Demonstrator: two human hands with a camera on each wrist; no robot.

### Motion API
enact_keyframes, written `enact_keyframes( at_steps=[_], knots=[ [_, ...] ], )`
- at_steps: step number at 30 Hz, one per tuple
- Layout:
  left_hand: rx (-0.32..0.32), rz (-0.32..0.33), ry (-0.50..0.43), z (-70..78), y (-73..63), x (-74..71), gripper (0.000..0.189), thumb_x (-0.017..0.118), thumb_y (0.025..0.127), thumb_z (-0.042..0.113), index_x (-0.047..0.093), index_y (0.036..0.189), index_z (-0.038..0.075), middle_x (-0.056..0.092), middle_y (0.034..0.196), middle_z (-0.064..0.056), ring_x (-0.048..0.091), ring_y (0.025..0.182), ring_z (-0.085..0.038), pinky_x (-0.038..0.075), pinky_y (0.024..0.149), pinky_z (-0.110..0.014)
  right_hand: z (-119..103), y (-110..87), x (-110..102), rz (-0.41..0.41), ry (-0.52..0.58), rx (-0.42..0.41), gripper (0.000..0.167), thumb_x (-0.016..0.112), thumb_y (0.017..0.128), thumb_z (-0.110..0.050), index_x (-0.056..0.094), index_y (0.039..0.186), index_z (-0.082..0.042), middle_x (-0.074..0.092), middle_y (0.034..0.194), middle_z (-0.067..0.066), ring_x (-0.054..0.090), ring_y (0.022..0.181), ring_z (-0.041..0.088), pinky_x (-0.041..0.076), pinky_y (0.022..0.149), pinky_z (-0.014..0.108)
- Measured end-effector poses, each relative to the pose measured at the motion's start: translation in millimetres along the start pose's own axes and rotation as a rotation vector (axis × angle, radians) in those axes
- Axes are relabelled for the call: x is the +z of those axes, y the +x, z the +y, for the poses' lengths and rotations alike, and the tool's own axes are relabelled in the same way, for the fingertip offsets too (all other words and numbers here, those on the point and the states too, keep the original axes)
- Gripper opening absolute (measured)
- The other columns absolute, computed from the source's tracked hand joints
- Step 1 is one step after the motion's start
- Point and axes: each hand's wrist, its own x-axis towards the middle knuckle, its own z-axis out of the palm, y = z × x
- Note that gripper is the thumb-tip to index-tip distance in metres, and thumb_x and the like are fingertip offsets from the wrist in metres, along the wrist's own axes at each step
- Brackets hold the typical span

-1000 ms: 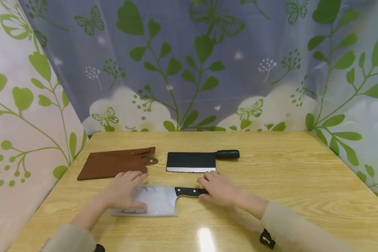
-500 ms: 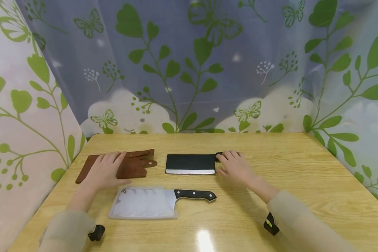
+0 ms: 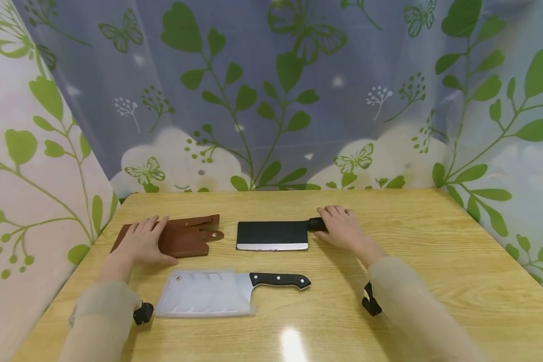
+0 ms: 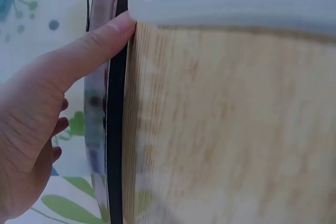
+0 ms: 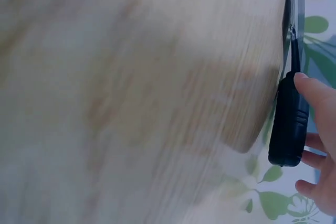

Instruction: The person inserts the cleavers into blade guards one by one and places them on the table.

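Fingers of the left hand (image 3: 140, 245) lie over the brown sheath (image 3: 183, 245), thumb spread. Those of the right hand (image 3: 341, 229) touch the black cleaver (image 3: 278, 232) at its handle, blade to their left; whether pinching, I cannot tell

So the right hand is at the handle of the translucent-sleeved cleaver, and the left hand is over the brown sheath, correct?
Not quite: the head view shows the right hand at the black handle of the unsleeved dark-bladed cleaver, beyond the translucent-sleeved cleaver. The left hand is over the brown sheath, as you say.
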Motion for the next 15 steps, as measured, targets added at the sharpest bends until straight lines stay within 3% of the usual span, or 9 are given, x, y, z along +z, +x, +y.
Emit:
enact_keyframes(
  at_steps=[6, 15],
  knots=[
    [-0.023, -0.078, -0.027, -5.5, 4.6, 3.8, 0.123, 0.066, 0.058, 0.075, 0.025, 0.142, -0.005, 0.026, 0.14, -0.035, 0.025, 0.125, -0.052, 0.018, 0.098, -0.064, -0.7, 6.7, 5.8, -0.086, 0.024, 0.018, 0.069, 0.06, 0.087, -0.043, 0.038, 0.139, -0.004, 0.044, 0.132, 0.019, 0.04, 0.122, 0.036, 0.034, 0.094, 0.054],
    [-0.046, -0.18, -0.013, -1.3, 16.1, -2.7, 0.125, 0.068, 0.056, 0.074, 0.024, 0.144, -0.003, 0.026, 0.142, -0.03, 0.024, 0.127, -0.051, 0.014, 0.098, -0.067, -3.1, 10.2, 4.9, -0.124, 0.042, 0.006, 0.057, 0.06, 0.09, -0.032, 0.041, 0.138, -0.006, 0.05, 0.128, 0.017, 0.047, 0.115, 0.038, 0.037, 0.091, 0.055]
  ],
)
